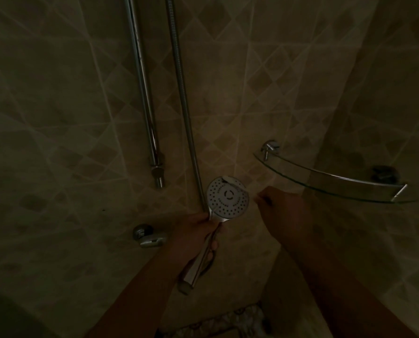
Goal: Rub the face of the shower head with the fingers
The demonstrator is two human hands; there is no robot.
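The shower head (228,200) is gripped by its handle in the left hand (193,234), near the tiled wall; the right hand (280,211) is held just right of it, fingers curled, seemingly on nothing; in such dimness the handle could be let slip, or the hose (181,93) snagged.

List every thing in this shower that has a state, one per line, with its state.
Shower head: off its mount, held by the handle, spray face toward the camera, no water visible.
Left hand: grips the shower head's handle.
Right hand: fingers curled beside the shower head; too dark to tell whether it holds anything.
Hose: hangs down the wall.
Slide rail: fixed upright.
Glass shelf: mounted in the corner.
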